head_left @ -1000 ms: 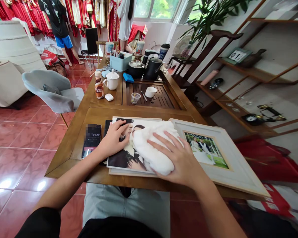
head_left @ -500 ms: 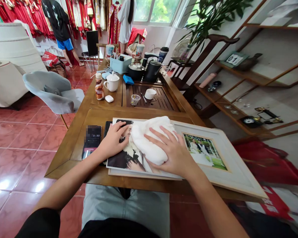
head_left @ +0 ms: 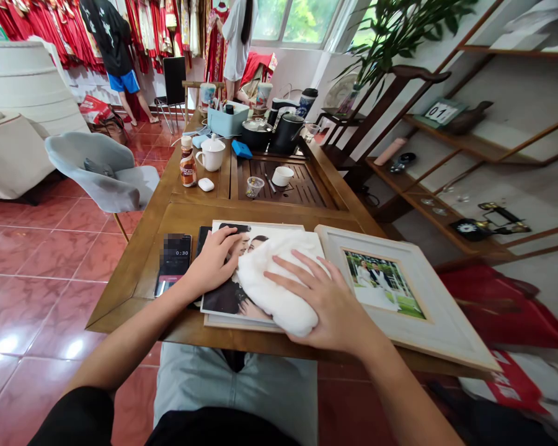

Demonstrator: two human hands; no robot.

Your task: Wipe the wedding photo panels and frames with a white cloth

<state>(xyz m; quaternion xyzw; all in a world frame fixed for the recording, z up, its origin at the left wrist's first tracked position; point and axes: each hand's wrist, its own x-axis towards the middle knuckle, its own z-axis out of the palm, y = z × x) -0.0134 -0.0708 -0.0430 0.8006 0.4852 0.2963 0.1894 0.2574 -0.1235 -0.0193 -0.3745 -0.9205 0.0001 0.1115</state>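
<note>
A large photo print [head_left: 221, 301] of a couple lies at the near edge of the wooden table, partly covered by a bunched white cloth [head_left: 274, 279]. My right hand [head_left: 323, 297] is curved over the cloth's right side and presses it against the print. My left hand [head_left: 215, 260] rests on the print's left part, fingers spread, with the cloth close to its right. Beside the print, on the right, is a white picture frame [head_left: 439, 291] holding a wedding photo [head_left: 384, 282]. Left of my left hand lies a phone [head_left: 173, 263] with a lit screen.
Further back stand a coffee bottle [head_left: 188, 162], a white lidded mug [head_left: 212, 153], a small white case [head_left: 206, 184], a plastic cup [head_left: 254, 186] and a white bowl [head_left: 283, 176] near a tea tray [head_left: 307, 192]. A grey chair [head_left: 100, 170] stands left; two people are by the clothes racks.
My right hand has slid the white cloth down and slightly left over the print, uncovering more of its upper part. My left hand stays in nearly the same place.
</note>
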